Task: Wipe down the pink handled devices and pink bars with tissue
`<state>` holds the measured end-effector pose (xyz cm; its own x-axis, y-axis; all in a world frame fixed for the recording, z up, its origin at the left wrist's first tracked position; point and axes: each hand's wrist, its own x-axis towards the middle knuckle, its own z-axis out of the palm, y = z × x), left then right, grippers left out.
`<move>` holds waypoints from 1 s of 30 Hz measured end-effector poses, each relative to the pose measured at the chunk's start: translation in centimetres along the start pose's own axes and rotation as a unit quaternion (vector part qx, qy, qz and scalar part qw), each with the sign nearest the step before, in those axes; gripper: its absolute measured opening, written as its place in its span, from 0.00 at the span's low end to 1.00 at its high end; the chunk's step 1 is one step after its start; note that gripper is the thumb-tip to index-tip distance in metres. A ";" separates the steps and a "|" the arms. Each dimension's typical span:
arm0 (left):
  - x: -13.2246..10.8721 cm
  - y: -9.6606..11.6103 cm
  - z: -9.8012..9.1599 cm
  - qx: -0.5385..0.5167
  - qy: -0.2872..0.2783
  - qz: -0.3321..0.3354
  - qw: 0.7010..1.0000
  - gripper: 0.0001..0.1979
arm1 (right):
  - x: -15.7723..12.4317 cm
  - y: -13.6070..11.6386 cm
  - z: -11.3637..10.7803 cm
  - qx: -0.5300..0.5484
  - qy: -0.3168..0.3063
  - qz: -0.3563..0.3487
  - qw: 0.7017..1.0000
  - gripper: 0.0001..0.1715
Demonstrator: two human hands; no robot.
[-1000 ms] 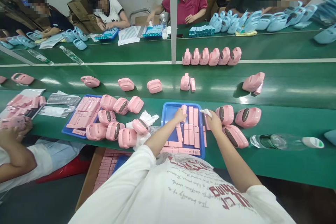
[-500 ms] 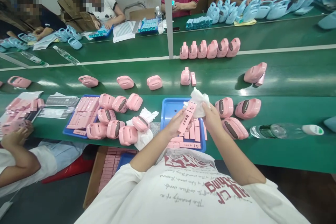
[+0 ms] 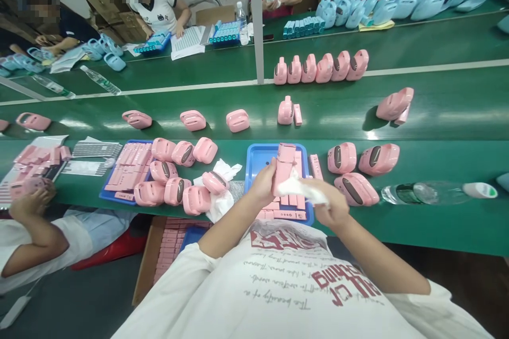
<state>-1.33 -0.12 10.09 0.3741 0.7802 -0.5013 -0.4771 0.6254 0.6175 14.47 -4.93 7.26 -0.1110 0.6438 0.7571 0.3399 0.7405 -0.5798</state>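
Note:
My left hand [image 3: 263,186] is closed around a pink rectangular plastic piece [image 3: 284,161], held tilted up over the blue tray [image 3: 251,156]. A crumpled white cloth [image 3: 295,184] is gripped in my right hand [image 3: 333,204]; its loose end lies against the lower part of the pink piece. Several flat pink pieces [image 3: 283,215] with small dark markings fill the near part of the tray, partly hidden by my hands. Another pink strip [image 3: 316,166] rests just outside the tray's right edge.
Pink rounded housings [image 3: 198,200] cluster left, beside a second blue tray [image 3: 104,194]. More housings [image 3: 342,158] and a lying water bottle [image 3: 429,194] are on the right. Housings [image 3: 237,121] dot the green belt beyond. A co-worker's hands [image 3: 34,198] hold a pink housing at far left.
My right hand has moved down and right, drawing the cloth from the piece's top to its lower part. My left hand has turned the pink piece, so its marked face no longer shows.

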 end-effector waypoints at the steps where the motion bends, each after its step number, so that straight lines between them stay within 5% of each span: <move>1: -0.3 0.3 0.1 -0.001 -0.027 -0.010 1.000 0.23 | -0.2 0.2 -0.3 -0.001 0.088 0.093 0.992 0.18; 3: -0.8 0.8 0.3 -0.003 -0.095 -0.029 0.995 0.26 | 0.0 0.8 -0.7 0.026 0.248 0.267 0.931 0.18; 5: -1.1 1.2 0.6 0.001 -0.142 -0.043 0.989 0.28 | 1.1 1.3 -0.7 0.090 0.323 0.364 0.869 0.19; 8: -1.3 1.1 0.9 0.024 -0.143 -0.034 0.989 0.27 | 3.1 1.3 -0.4 0.153 0.312 0.405 0.846 0.23; 11: -1.2 0.5 1.3 0.028 -0.102 -0.001 0.994 0.23 | 4.3 0.7 0.1 0.130 0.244 0.400 0.874 0.26; 13: -1.2 0.1 1.6 0.029 -0.070 0.000 0.997 0.22 | 4.5 0.3 0.6 0.061 0.148 0.356 0.921 0.27; 16: -1.0 0.3 2.2 0.019 -0.009 -0.008 1.000 0.18 | 3.7 0.1 1.6 -0.040 -0.025 0.179 0.983 0.26; 19: -0.8 1.1 2.4 -0.010 0.013 -0.085 0.996 0.22 | 1.9 0.1 2.3 -0.032 -0.141 -0.030 0.989 0.21; 21: -0.8 1.4 2.3 -0.002 -0.003 -0.140 0.990 0.26 | 0.9 0.4 2.4 -0.005 -0.172 -0.096 0.980 0.19; 23: -0.7 1.3 2.2 0.025 -0.017 -0.128 0.991 0.24 | 0.5 1.0 2.0 -0.003 -0.143 -0.065 0.988 0.19; 26: -0.7 0.6 2.0 0.054 -0.063 -0.097 0.992 0.23 | 1.3 2.4 0.6 -0.041 0.016 0.137 0.990 0.23; 28: -0.8 0.2 2.0 0.059 -0.096 -0.091 0.990 0.25 | 2.1 3.4 -0.7 -0.034 0.156 0.285 0.945 0.26; 30: -0.6 0.0 1.9 0.058 -0.101 -0.074 0.990 0.27 | 2.4 4.1 -1.8 0.028 0.232 0.394 0.889 0.28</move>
<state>-0.03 -0.62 11.55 0.5906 0.6581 -0.4670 -0.3144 0.7207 0.6179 17.28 -0.74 7.23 0.5425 0.8277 0.1435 0.0929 0.1107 -0.9895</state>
